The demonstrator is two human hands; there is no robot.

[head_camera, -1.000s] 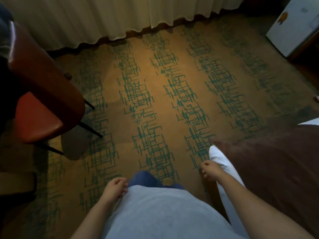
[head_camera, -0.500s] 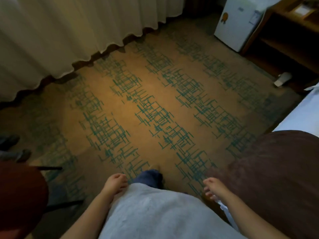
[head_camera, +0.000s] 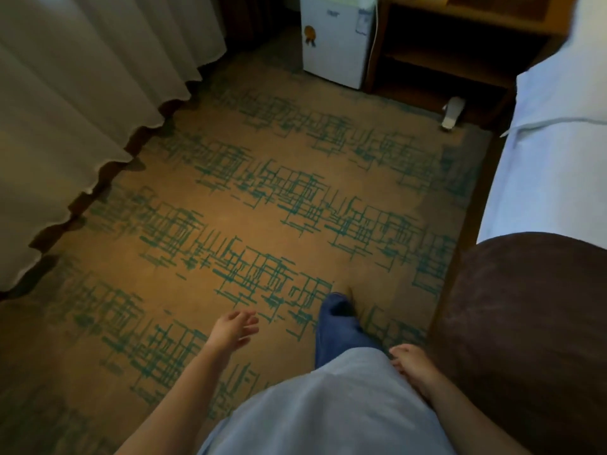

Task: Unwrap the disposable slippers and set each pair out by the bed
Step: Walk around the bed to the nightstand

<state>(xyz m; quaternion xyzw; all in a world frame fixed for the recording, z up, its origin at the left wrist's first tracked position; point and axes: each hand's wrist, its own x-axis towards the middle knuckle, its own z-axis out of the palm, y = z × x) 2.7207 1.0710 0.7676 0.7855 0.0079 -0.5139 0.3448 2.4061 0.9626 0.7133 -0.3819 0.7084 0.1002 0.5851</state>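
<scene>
Empty hands over the carpet beside the bed

The carpet (head_camera: 262,224) fills the view; the bed (head_camera: 551,159), cut off at the right edge, has one brown throw (head_camera: 532,323) across its foot. One small fridge (head_camera: 335,44) stands beyond the bed's head. One whitish thing (head_camera: 452,112) by the bed's head is too blurred to name. Left hand (head_camera: 234,329) hangs loosely open, holding nothing; right hand (head_camera: 414,366), fingers relaxed, rests against the shirt (head_camera: 328,405), also empty.

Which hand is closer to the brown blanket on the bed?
The right hand, just beside the brown blanket. The left hand hangs over the carpet, farther away.
</scene>
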